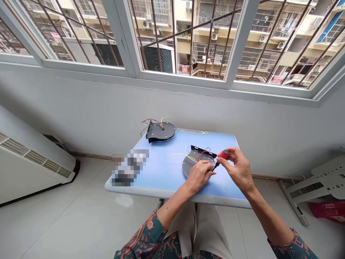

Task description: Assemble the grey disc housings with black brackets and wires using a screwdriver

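Observation:
A black, round-bodied blower fan housing (189, 164) with a flat flange lies near the right side of the blue table. Red, yellow, white and black wires rise from its middle. My left hand (198, 176) rests over its near right part, fingers curled together and gripping at its edge; the fingers hide what is beneath them. In my right hand (238, 169) is a screwdriver (223, 154) with a red and black handle, pinched between thumb and fingers. Its dark shaft slants down left toward my left fingertips, where the tip is hidden.
A second black blower fan (166, 131) with loose wires sits at the table's back left corner. A pixelated patch covers the front left of the blue table (161, 172). Behind stands a white wall (107, 108) under barred windows; a white appliance (35, 154) is at far left.

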Demonstrator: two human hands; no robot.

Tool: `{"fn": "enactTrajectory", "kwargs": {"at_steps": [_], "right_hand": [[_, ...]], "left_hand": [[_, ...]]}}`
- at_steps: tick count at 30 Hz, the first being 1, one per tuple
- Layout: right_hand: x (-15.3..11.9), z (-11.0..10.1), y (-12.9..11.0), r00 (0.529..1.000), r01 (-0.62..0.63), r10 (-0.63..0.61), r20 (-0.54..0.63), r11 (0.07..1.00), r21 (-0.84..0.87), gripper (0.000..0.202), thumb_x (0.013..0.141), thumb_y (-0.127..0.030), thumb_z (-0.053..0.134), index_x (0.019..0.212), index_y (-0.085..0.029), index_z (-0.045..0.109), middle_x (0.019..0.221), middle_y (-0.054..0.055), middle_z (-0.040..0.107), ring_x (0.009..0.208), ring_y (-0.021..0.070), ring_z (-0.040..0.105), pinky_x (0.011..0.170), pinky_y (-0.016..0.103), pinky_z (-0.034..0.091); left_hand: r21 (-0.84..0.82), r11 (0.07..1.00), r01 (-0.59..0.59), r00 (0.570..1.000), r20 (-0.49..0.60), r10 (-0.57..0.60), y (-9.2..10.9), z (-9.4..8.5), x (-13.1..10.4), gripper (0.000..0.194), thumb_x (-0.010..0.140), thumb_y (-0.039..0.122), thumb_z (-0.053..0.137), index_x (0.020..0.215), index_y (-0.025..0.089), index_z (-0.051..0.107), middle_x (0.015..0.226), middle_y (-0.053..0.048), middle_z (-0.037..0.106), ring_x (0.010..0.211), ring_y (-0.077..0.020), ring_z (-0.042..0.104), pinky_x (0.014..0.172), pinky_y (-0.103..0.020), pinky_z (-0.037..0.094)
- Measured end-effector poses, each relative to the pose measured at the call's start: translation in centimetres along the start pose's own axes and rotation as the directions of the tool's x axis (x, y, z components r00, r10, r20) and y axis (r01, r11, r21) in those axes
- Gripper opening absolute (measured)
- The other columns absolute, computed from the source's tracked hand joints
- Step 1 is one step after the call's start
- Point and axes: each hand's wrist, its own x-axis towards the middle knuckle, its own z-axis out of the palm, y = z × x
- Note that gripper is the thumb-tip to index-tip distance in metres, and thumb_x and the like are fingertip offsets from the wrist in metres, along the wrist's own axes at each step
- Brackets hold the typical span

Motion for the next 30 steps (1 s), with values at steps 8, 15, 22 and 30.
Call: {"fn": "enactTrajectory", "kwargs": {"at_steps": [8,15,22,30], "right_hand": [[1.0,-0.6,-1.3,0.980,-0.005,-0.002,0.198,0.999,0.039,0.010,0.090,-0.029,0.064,0.098,-0.023,0.063,0.098,0.005,0.076,0.096,0.0207,0.072,0.090,0.040,0.056],[1.1,-0.9,-1.8,0.956,0.014,-0.024,0.294,0.999,0.035,0.012,0.092,-0.022,0.057,0.101,-0.022,0.064,0.099,0.005,0.075,0.099,0.0196,0.071,0.090,0.038,0.055],[1.7,-1.6,-2.1,0.909,0.038,-0.025,0.417,0.999,-0.024,0.023,0.094,-0.018,0.050,0.107,-0.024,0.067,0.108,0.005,0.073,0.109,0.0188,0.067,0.094,0.037,0.053],[0.7,-1.0,-1.9,0.939,0.152,-0.113,0.326,0.984,-0.096,0.025,0.097,-0.031,0.057,0.119,-0.026,0.067,0.111,0.005,0.075,0.097,0.0196,0.070,0.090,0.039,0.056]], "left_hand": [[-0.080,0.996,-0.047,0.991,0.119,0.056,-0.9,-1.1,0.0,0.050,0.074,0.015,0.087,0.118,0.020,0.064,0.126,-0.011,0.070,0.125,-0.0280,0.061,0.107,-0.042,0.050],[-0.097,0.995,-0.024,0.985,0.166,0.040,-1.0,-1.4,-0.1,0.063,0.072,0.012,0.085,0.128,0.021,0.059,0.133,-0.012,0.065,0.128,-0.0294,0.058,0.110,-0.045,0.048],[-0.094,0.993,-0.069,0.983,0.162,0.083,-0.8,-1.6,-0.2,0.044,0.077,0.009,0.077,0.118,0.020,0.066,0.131,-0.011,0.067,0.132,-0.0292,0.055,0.111,-0.046,0.047],[-0.111,0.992,-0.061,0.996,0.060,0.068,-0.3,-0.9,0.1,0.018,0.089,0.009,0.062,0.076,0.021,0.064,0.096,-0.005,0.074,0.121,-0.0253,0.063,0.103,-0.039,0.051]]}}
